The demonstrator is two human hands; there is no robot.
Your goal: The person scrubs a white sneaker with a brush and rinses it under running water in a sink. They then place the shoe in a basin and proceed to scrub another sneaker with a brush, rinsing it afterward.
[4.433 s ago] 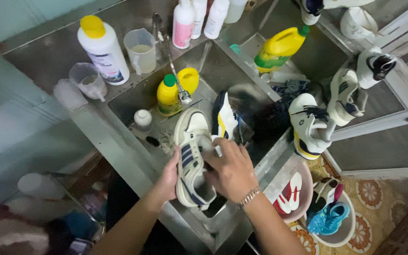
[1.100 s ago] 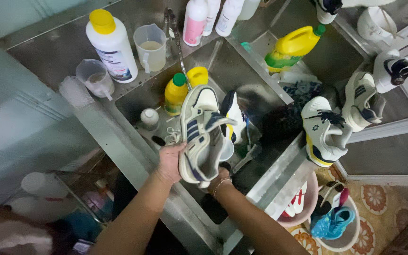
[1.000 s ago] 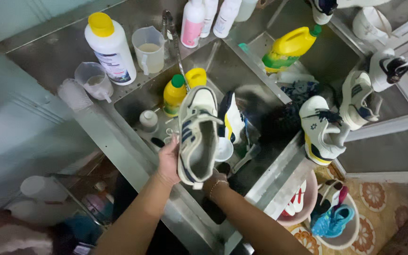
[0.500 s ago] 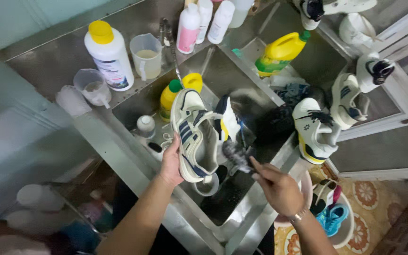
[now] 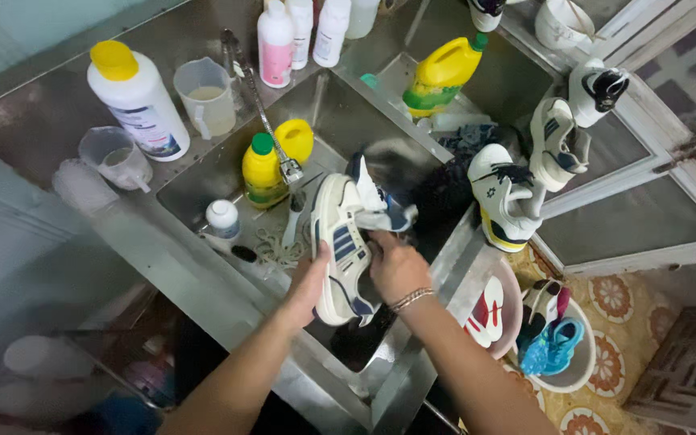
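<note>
Steel counter (image 5: 58, 121) ran along the upper left, with the sink (image 5: 348, 113) sunk into it. Sink held dark cloth at the right side and a coil of laces near the front wall.

White bottle with yellow cap (image 5: 137, 97) stood on the counter at left; two measuring cups beside it, one (image 5: 205, 97) just right of it, one (image 5: 116, 157) in front. Yellow jug (image 5: 443, 76) sat at the far right corner of the sink. Pink-and-white bottle (image 5: 275, 42) stood behind the faucet (image 5: 261, 113).

Shoe (image 5: 341, 246), white with dark stripes, was held over the front half of the sink, sole side toward the left, toe pointing to the person. Left hand (image 5: 309, 286) was wrapped on the shoe's outer side, fingers closed against it. Right hand (image 5: 396, 266) was pressed onto the shoe's upper, fingers curled; whatever lay under the palm could not be told. Bracelet on the right wrist.

Two white sneakers (image 5: 505, 193) stood propped on the window ledge to the right. Yellow bottle with green cap (image 5: 263, 169) stood in the sink just left of the faucet head. Small white bottle (image 5: 222, 219) stood near the sink's left wall
</note>
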